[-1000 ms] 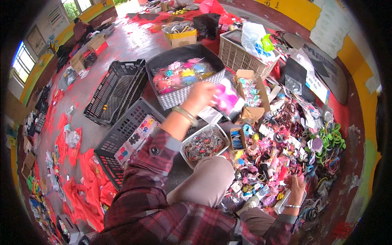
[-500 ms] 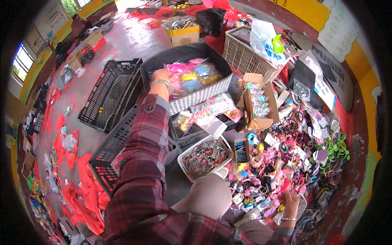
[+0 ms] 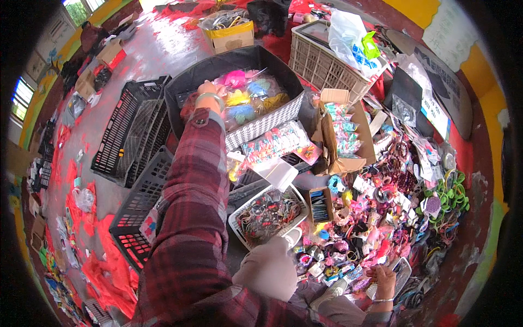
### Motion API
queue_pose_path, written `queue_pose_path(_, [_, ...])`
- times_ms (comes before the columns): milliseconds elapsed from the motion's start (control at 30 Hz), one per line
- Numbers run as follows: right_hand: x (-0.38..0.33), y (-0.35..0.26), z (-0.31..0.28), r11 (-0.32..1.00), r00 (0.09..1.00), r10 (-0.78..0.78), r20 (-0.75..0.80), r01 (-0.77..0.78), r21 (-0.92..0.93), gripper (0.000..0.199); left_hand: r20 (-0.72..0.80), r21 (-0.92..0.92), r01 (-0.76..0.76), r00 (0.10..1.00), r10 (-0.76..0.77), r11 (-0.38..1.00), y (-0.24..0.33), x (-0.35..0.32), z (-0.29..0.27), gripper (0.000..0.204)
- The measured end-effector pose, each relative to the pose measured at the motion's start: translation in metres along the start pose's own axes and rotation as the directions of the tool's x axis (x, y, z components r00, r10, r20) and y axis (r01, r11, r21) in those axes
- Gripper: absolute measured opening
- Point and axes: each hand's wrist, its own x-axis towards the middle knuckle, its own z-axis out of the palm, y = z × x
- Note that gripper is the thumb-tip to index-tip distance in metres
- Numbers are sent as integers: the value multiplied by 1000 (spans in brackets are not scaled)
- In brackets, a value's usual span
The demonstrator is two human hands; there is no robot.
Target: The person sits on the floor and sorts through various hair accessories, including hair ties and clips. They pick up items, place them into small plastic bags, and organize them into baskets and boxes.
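Note:
My left hand (image 3: 208,98) reaches into a black basket with a white woven-pattern side (image 3: 267,120). It is over clear-bagged items in pink, yellow and blue (image 3: 245,98), at their left side; its fingertips are hidden, so any grip cannot be made out. My right hand (image 3: 383,279) hovers low at the near edge of a large heap of hair ties and small trinkets (image 3: 376,218), its fingers loosely apart and nothing seen in them. Beside it stands a small pale basket (image 3: 402,275).
Black crates (image 3: 131,131) stand left of the basket. A white basket of tangled bands (image 3: 269,212), a small box of dark strips (image 3: 320,204) and a carton of wrapped pieces (image 3: 348,136) sit nearer. Behind is a beige crate (image 3: 321,60). Red cloth (image 3: 109,272) lies left.
In the basket, my left hand has shifted from beside the pink packet to the left side of the bags. My right hand has sunk slightly nearer me. The whole view has shifted a little.

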Motion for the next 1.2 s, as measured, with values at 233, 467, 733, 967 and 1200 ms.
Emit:
queue_pose_path(233, [-25, -9, -1, 998, 997, -69, 21, 69, 4, 23, -13, 54, 17, 1000, -16, 998, 30, -86, 17, 35])
queue_pose_path(467, [-34, -10, -9, 997, 996, -78, 35, 77, 16, 22, -23, -14, 46, 999, -47, 999, 65, -116, 4, 24])
queue_pose_path(733, [-55, -54, 13, 958, 972, -235, 29, 237, -162, 21, 649, -27, 476, 677, -346, 879, 0, -308, 101, 24])
queue_pose_path(967, [-85, -81, 33, 885, 910, -362, 202, 267, 381, 31, 936, 323, 764, -171, -307, 559, -73, -520, 112, 37])
queue_pose_path(1200, [-123, -77, 28, 676, 831, -367, 418, -70, 733, 38, 676, 726, 230, -406, -615, 648, -98, -612, 102, 41])
